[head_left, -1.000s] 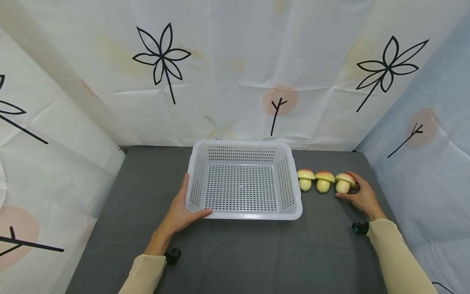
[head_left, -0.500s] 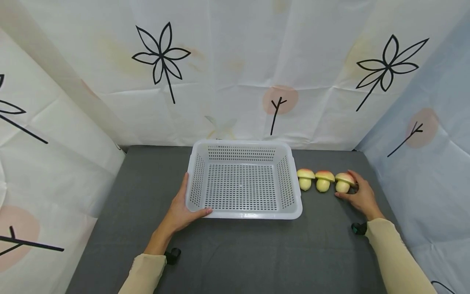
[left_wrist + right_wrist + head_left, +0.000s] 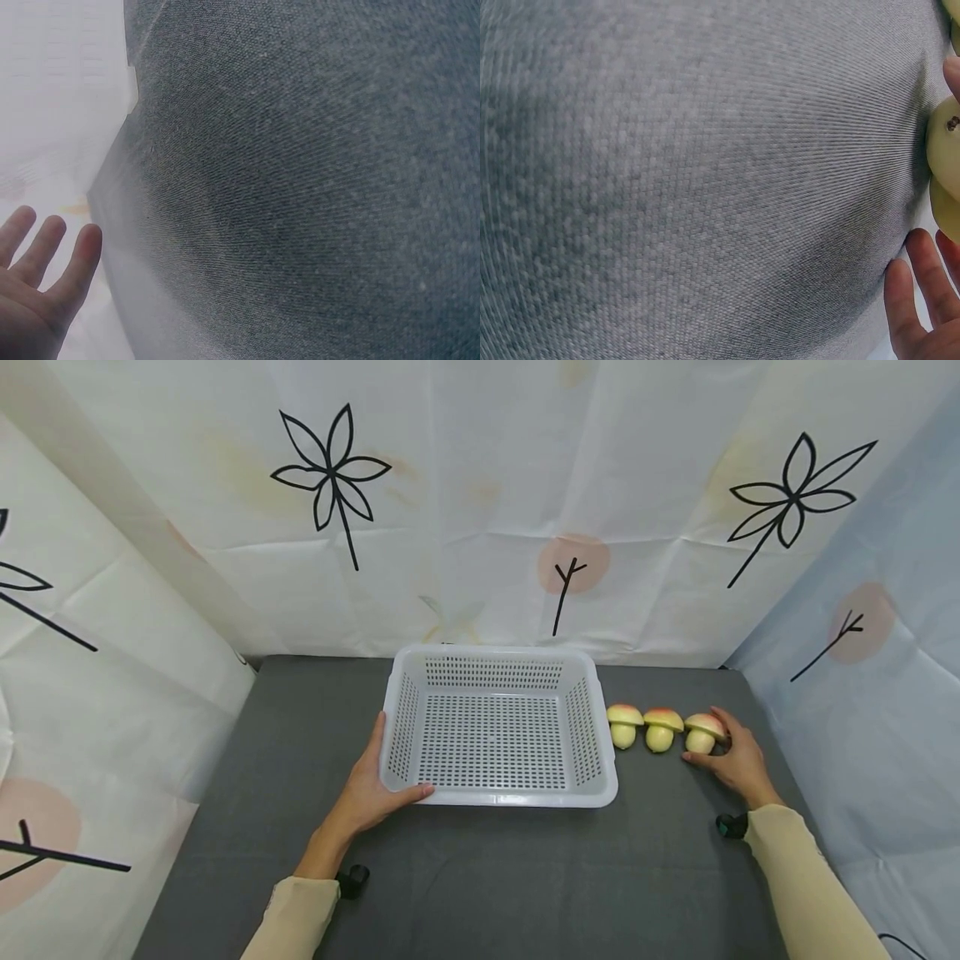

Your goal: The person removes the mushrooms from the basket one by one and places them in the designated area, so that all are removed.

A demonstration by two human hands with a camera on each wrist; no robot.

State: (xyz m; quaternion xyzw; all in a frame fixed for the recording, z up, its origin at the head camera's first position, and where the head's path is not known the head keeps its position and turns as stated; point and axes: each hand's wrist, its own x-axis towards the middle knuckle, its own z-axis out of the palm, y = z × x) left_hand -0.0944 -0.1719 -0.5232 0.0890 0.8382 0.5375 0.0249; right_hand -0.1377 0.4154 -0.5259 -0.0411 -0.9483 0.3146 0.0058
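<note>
Sleeves: two pale yellow sleeves come in at the near edge of the worktop (image 3: 510, 877), which has a dark grey cloth on it.
Left hand: the left hand (image 3: 369, 789) rests on the near left corner of the basket (image 3: 497, 797). The fingers lie flat up the left wall and the thumb lies along the front rim. The grip is loose, with the fingers straight.
Right hand: the right hand (image 3: 733, 758) is on the right side of the worktop. Its fingers and thumb curl round the right mushroom (image 3: 703, 732) and touch it. The grip is closed on that mushroom.
Basket: white, with lots of small holes. It sits in the middle of the worktop.
Mushrooms: three toy ones stand in a row just right of the basket, all upright. The left mushroom (image 3: 623, 726) is just beside the basket wall. The middle mushroom (image 3: 662, 730) stands between the other two.
Walls: white sheets (image 3: 480, 510) with black leaf shapes hang behind and at both sides.
</note>
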